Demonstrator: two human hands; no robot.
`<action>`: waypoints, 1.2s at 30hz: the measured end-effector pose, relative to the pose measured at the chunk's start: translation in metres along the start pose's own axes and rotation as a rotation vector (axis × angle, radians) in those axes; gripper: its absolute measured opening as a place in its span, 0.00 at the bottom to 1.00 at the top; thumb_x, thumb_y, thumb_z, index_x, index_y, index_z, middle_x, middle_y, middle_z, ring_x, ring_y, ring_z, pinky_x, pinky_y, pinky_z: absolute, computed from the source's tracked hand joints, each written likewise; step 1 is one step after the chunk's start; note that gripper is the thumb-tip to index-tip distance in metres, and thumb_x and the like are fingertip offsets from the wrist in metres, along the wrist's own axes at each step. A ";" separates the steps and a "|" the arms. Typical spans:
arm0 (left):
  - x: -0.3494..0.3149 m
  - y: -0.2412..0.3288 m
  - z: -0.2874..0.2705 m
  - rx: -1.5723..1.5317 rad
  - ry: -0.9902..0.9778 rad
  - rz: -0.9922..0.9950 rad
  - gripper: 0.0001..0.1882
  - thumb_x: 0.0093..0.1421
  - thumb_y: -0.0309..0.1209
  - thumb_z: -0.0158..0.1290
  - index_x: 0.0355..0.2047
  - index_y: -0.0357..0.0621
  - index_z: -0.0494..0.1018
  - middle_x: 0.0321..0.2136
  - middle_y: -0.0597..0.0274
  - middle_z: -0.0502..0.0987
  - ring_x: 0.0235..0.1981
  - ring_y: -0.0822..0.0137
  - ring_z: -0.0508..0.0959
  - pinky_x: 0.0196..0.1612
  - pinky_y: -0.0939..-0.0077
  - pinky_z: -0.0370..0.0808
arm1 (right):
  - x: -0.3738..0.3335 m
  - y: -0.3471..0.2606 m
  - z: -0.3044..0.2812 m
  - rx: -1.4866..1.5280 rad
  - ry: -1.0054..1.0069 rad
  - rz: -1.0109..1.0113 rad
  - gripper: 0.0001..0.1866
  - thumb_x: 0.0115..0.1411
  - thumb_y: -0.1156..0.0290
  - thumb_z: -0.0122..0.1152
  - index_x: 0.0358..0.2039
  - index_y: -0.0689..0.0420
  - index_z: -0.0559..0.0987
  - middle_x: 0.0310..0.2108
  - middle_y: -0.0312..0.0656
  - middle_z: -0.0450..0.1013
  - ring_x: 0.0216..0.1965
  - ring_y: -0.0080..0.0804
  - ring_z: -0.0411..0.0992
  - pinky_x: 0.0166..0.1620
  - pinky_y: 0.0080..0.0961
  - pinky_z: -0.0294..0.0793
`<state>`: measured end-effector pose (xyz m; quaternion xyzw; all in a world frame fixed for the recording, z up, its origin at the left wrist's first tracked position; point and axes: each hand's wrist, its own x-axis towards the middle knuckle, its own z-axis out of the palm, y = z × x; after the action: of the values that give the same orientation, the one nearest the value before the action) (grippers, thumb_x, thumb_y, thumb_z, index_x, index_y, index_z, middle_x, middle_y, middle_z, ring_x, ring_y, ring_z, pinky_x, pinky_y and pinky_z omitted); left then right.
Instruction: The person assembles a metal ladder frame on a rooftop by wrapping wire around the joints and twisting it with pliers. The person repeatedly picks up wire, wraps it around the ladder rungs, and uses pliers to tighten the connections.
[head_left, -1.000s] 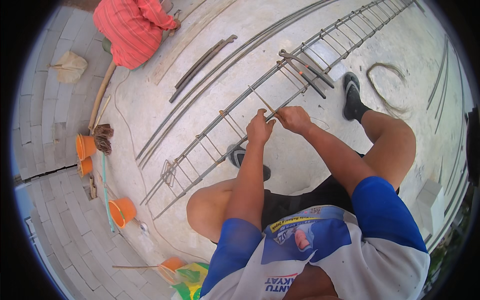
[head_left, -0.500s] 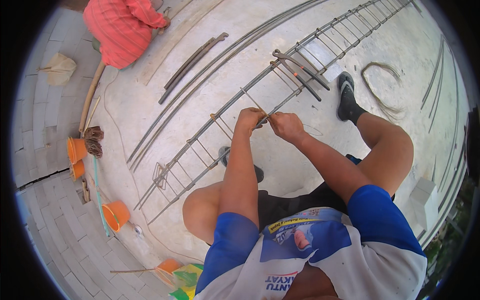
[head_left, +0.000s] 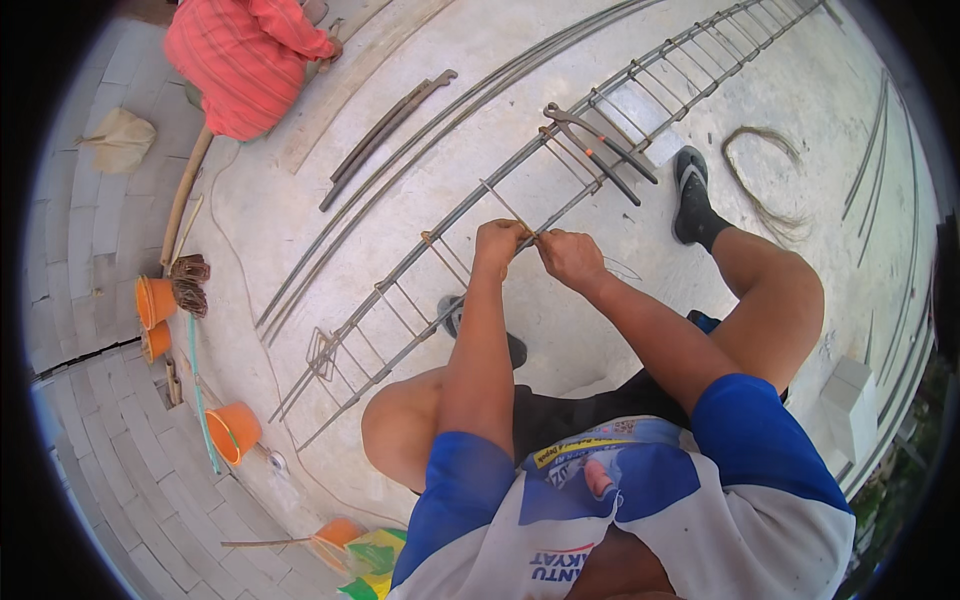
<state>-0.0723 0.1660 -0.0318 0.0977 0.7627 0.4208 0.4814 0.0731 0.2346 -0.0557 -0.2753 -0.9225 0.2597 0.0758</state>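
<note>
Item: long rebar cage (head_left: pixel 560 150), a ladder-like frame of steel bars and square stirrups, laid diagonally across the pale concrete floor (head_left: pixel 300 240) from lower left to upper right.

Hands: the left hand (head_left: pixel 500 243) and the right hand (head_left: pixel 568 257) were held close together over the nearer long bar of the cage, beside a stirrup (head_left: pixel 507 207). Both were closed around something at the joint; thin tie wire (head_left: pixel 622 268) was seen trailing from the right hand. What exactly the left hand grasped could not be told, as the fingers hid it.

Position of the person: squatted over the cage, one sandalled foot (head_left: pixel 690 195) planted beyond the cage to the right, the other foot (head_left: pixel 455 318) seen under the left forearm.

Adjoining items: a set of dark steel bars (head_left: pixel 600 150) laid crosswise on the cage just beyond the hands; a loose coil of wire (head_left: pixel 765 185) on the floor near the right foot; spare long bars (head_left: pixel 390 135) laid alongside the cage.

At the left edge: orange buckets (head_left: pixel 235 430), a broom (head_left: pixel 188 270), and another person in an orange striped shirt (head_left: pixel 245 60), well apart from the hands.
</note>
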 end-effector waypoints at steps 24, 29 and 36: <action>-0.019 -0.012 0.001 0.125 -0.019 0.257 0.12 0.55 0.32 0.55 0.33 0.34 0.80 0.28 0.52 0.81 0.29 0.65 0.79 0.35 0.70 0.75 | 0.019 -0.027 -0.023 0.078 -0.054 0.208 0.11 0.59 0.68 0.56 0.40 0.60 0.73 0.24 0.54 0.76 0.31 0.54 0.76 0.35 0.46 0.73; 0.004 -0.034 0.002 0.174 0.012 0.226 0.14 0.53 0.39 0.61 0.32 0.41 0.81 0.27 0.58 0.82 0.29 0.64 0.80 0.35 0.68 0.75 | -0.001 -0.020 -0.049 0.025 -0.199 0.222 0.09 0.59 0.66 0.52 0.33 0.58 0.76 0.31 0.56 0.76 0.35 0.57 0.75 0.39 0.48 0.73; 0.010 -0.033 0.007 0.188 0.017 0.193 0.14 0.51 0.43 0.62 0.31 0.46 0.82 0.27 0.58 0.82 0.31 0.62 0.80 0.36 0.67 0.74 | -0.003 -0.040 -0.050 -0.141 -0.213 -0.084 0.08 0.59 0.70 0.51 0.31 0.58 0.78 0.29 0.51 0.76 0.31 0.51 0.75 0.35 0.45 0.74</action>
<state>-0.0631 0.1550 -0.0640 0.2118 0.7898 0.3929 0.4207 0.0708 0.2264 0.0079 -0.2118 -0.9521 0.2184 -0.0313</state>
